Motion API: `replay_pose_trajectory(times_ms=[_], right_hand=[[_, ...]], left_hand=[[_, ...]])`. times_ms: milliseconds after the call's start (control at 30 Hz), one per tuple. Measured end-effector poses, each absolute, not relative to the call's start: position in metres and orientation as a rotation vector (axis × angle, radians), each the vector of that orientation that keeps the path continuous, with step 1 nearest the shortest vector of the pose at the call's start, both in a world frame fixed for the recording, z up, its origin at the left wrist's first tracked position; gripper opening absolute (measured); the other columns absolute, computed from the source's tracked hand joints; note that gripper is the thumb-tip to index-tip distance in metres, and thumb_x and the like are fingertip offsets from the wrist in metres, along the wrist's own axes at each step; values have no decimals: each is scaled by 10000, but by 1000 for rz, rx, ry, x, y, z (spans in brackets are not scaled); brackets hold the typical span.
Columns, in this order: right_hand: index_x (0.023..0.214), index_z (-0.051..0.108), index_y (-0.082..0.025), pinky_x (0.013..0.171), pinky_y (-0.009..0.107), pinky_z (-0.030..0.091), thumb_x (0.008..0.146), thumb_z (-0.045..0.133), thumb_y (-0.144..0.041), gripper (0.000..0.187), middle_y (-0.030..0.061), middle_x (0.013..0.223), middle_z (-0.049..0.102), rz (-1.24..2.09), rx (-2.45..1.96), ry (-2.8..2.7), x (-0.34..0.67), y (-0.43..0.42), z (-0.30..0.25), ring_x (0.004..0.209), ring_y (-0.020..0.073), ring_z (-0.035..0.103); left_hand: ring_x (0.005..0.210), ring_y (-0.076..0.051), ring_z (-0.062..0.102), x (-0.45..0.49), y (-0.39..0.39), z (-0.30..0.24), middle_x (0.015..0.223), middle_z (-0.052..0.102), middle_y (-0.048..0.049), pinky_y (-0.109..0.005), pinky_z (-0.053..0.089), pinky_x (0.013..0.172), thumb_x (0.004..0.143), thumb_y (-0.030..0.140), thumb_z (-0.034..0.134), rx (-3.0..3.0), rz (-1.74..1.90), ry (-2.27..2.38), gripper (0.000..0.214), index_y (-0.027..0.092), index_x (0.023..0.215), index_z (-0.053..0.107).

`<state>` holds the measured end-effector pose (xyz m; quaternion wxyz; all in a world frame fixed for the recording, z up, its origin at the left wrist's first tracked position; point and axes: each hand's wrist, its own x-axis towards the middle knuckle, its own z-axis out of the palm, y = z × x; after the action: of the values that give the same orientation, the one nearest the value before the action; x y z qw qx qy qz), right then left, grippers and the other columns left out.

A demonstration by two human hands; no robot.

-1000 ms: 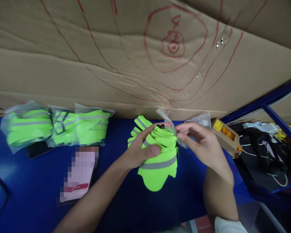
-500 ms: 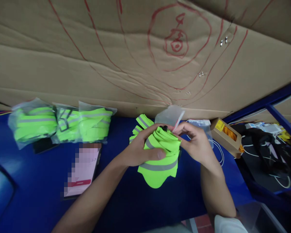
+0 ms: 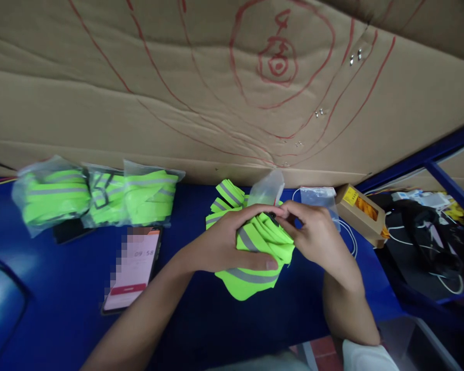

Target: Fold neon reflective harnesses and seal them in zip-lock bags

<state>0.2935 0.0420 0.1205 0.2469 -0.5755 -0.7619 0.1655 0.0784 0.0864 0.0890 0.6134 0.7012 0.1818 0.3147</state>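
My left hand [image 3: 235, 239] is wrapped round a folded neon yellow-green reflective vest [image 3: 255, 278] with grey stripes, its thumb lying across the front. At the top of the bundle, my right hand [image 3: 313, 226] has its thumb and forefinger pinched together by a small black strap piece [image 3: 272, 218] on the vest. Just behind the fingers rises a clear plastic bag [image 3: 266, 188], its lower part hidden by my hands and the bundle. More striped neon strips [image 3: 230, 193] lie behind my left hand.
Several bagged neon bundles [image 3: 150, 198] line the back left of the blue table [image 3: 201, 330]. A phone [image 3: 133, 268] lies left of my left forearm. On the right are another plastic bag [image 3: 319, 198], a white cable [image 3: 350, 239] and a cardboard box [image 3: 361, 216]. A cardboard wall [image 3: 178, 118] stands behind.
My right fingers have moved from the bag's edge down to the black strap piece on the vest. The bag has shifted slightly left, and the bundle is tilted more.
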Motion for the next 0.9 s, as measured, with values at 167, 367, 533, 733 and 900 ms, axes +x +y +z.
replay_pose_trajectory(times_ms=[167,367,533,733,900], right_hand=[[851,637,-204,601,226,403,1008,596,-290,183,-29,703,612,679,-1394,-1987,296,42,126,624,96,541],[927,643,-211,713,246,491,1011,598,-365,182,15,849,691,770,-1362,-1863,297,50,116,766,126,629],[1053,629,-230,701,242,525,894,745,-457,300,6,882,695,1238,-1245,-1481,298,70,97,778,129,644],[982,692,-207,687,209,544,828,783,-562,397,5,881,679,1574,-1190,-1258,293,87,79,750,102,640],[1004,626,-195,644,218,513,946,582,-601,413,22,899,697,1261,-1429,-1571,289,101,53,725,110,649]], left_hand=[[1240,-314,640,77,85,92,1388,668,-76,-442,457,1115,708,394,915,1613,777,492,677,268,1313,638],[1203,-311,648,79,89,85,1317,691,-75,-412,492,1058,707,378,905,1557,817,548,633,249,1271,647],[1137,-280,656,79,95,69,1271,694,-58,-358,503,992,719,382,889,1432,851,546,631,259,1289,648],[1101,-260,656,79,100,58,1215,708,-42,-318,499,960,694,446,903,1319,869,529,643,274,1273,682],[919,-226,677,73,105,61,1066,720,-56,-278,527,812,645,614,887,1144,929,526,696,235,1207,730]])
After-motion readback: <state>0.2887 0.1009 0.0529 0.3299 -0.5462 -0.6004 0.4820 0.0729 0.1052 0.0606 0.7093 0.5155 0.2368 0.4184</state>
